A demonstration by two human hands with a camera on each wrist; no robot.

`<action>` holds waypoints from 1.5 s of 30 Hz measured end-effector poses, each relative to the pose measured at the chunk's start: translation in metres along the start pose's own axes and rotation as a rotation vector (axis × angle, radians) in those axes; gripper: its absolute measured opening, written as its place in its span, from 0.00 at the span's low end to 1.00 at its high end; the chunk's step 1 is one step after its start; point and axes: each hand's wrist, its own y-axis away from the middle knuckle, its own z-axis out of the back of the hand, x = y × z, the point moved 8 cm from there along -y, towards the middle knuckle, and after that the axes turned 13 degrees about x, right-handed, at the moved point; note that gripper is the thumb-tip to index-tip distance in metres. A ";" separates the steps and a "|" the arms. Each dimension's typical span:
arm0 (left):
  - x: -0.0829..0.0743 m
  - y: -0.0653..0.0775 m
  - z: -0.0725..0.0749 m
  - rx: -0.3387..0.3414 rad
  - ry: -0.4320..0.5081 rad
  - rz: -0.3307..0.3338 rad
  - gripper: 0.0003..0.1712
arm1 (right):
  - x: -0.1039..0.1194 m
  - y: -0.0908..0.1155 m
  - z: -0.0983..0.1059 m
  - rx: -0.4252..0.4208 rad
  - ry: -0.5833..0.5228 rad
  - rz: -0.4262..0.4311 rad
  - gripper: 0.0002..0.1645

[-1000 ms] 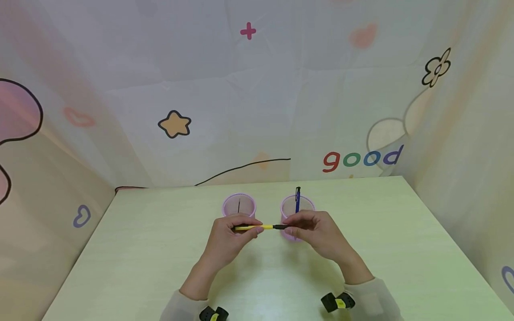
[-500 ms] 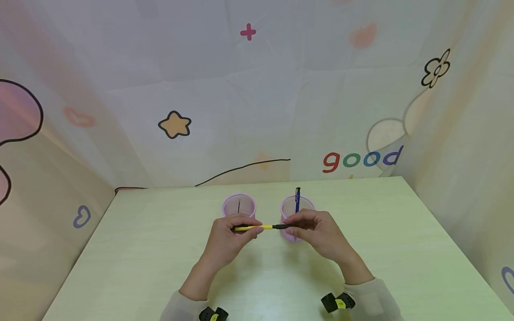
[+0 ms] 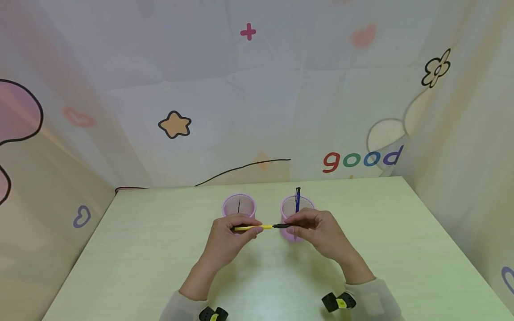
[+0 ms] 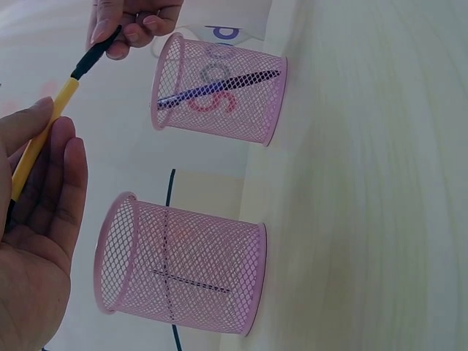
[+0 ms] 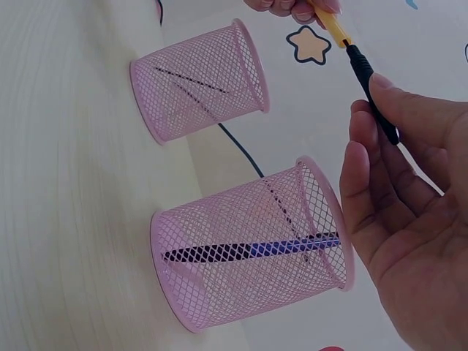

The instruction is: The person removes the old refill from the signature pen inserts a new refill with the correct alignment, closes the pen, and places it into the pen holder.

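Note:
My left hand [image 3: 230,238] pinches the yellow barrel [image 4: 45,139] of a pen between thumb and fingers. The pen lies level across the space between both hands, above the table. My right hand [image 3: 315,234] pinches its black end piece [image 5: 373,91]. In the right wrist view, a narrow dark neck shows where the black piece meets the yellow barrel. Behind the hands stand two pink mesh pen cups. The right cup [image 5: 248,292] holds a blue pen [image 3: 297,199] with a clip. A thin dark stick [image 4: 191,281] is inside the left cup [image 4: 252,314].
Both cups stand upright on a pale wooden table [image 3: 140,249], a small gap between them. A printed curtain [image 3: 225,89] hangs close behind the table's back edge and along both sides. Black devices are strapped at both wrists.
My right hand has shifted very slightly right, and the black end piece now tilts a little up toward it. My left hand and both cups stay where they were.

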 end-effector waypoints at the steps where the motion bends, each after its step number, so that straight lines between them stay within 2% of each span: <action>1: 0.000 0.000 0.000 -0.001 0.001 0.002 0.05 | 0.000 0.000 0.000 -0.001 0.002 -0.004 0.10; 9: 0.001 0.000 0.000 -0.003 0.014 0.012 0.06 | 0.000 0.001 0.000 -0.003 0.007 -0.030 0.09; 16: -0.002 0.000 0.001 -0.001 0.004 -0.014 0.08 | -0.001 0.001 0.001 -0.001 0.008 -0.028 0.09; 24: -0.002 0.000 0.001 -0.001 -0.004 -0.033 0.06 | 0.002 0.002 0.003 -0.017 0.009 -0.006 0.09; 31: 0.002 0.000 0.000 -0.004 -0.001 0.006 0.06 | 0.004 0.002 0.002 -0.014 -0.001 0.007 0.08; 38: 0.004 0.000 -0.003 0.024 0.033 0.045 0.05 | 0.002 0.001 0.000 -0.005 -0.006 -0.003 0.08; 45: 0.001 0.000 -0.005 0.051 0.022 0.041 0.07 | 0.000 0.000 -0.001 -0.005 -0.004 -0.018 0.08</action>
